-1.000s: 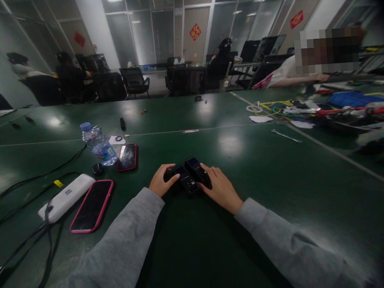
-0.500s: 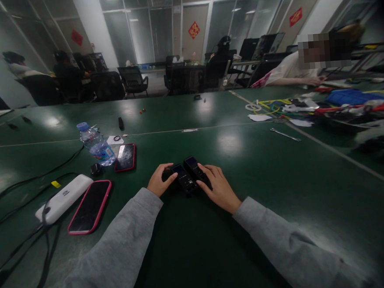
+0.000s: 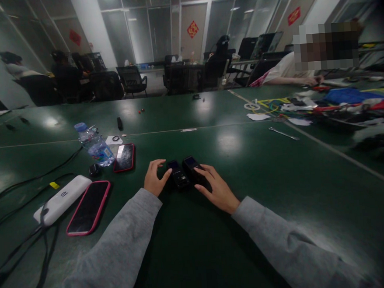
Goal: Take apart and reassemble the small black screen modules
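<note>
Two small black devices with dark screens lie side by side on the green table (image 3: 233, 176). My left hand (image 3: 154, 180) is curled at the left black device (image 3: 178, 175), its thumb pressed to the device's side and its fingers arched above the table. My right hand (image 3: 216, 188) lies over the near end and right side of the right black device (image 3: 191, 165), fingers bent round it. Grey sleeves cover both forearms.
At my left lie a pink-cased phone (image 3: 88, 207), a white power bank (image 3: 61, 199) with black cables, a red-cased phone (image 3: 124, 157) and a water bottle (image 3: 94, 144). A wrench (image 3: 283, 133) and a clutter of cables and tools (image 3: 334, 103) lie to the right, where another person leans on the table.
Both devices have been turned from a slant to lie straighter and have slid slightly away from me. My left thumb has shifted along the left device; my right fingers have drawn back.
</note>
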Available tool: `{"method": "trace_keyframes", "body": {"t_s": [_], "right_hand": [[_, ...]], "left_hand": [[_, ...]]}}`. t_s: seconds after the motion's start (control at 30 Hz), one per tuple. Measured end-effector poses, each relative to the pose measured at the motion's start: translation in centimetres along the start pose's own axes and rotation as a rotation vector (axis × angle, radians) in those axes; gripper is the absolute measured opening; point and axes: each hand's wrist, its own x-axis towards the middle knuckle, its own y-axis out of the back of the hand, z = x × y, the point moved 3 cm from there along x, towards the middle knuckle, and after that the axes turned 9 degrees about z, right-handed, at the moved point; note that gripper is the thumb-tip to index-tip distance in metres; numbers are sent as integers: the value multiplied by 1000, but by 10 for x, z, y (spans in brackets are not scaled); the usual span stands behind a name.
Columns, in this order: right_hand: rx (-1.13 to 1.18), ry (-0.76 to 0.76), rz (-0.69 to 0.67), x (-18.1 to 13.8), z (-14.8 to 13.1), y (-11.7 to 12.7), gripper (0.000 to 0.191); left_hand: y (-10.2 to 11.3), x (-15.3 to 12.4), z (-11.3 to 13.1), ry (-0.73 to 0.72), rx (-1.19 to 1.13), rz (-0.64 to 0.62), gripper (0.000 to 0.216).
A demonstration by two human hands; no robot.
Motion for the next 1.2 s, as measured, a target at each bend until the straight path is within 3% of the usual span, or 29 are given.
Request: {"method": "trace_keyframes", "body": {"t_s": [0.17,0.37,1.2], "right_hand": [[45,39,-34,0,-4,-1,57],[67,75,-77,0,-4,-4,64],[20,50,-73,5,-2,-6,50]], "left_hand": [[1,-3,16,-178,-10,-163,56],[-3,-5,15,-252,-22,-276,82],[-9,-7,9,-377,22,-310,79]]}}
